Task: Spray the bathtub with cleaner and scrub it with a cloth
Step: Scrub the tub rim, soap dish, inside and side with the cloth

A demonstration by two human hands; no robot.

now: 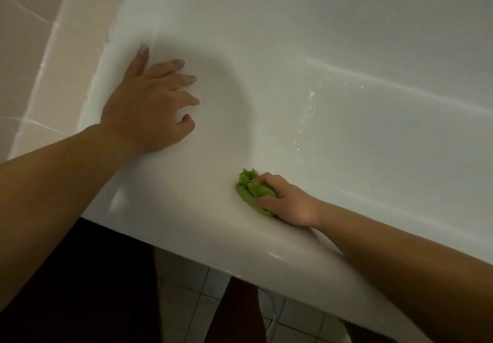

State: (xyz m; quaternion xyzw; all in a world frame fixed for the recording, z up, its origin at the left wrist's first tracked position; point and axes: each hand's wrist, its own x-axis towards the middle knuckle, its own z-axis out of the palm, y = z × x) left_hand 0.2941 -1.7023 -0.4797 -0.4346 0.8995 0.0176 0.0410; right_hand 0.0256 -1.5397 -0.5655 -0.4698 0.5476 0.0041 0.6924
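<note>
Two hands busy — left hand flat w/ relaxed fingers on the bathtub rim, right hand clutching a green cloth on the corner — wet streaks suggest spraying's done, scrubbing prob. just begun.

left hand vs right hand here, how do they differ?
The left hand lies spread on the bathtub corner ledge and holds nothing; the right hand has its grip curled round a bunched green cloth. The left sits up on the rim, the right lower, on the inner curve. Both touch the tub, bare.
</note>
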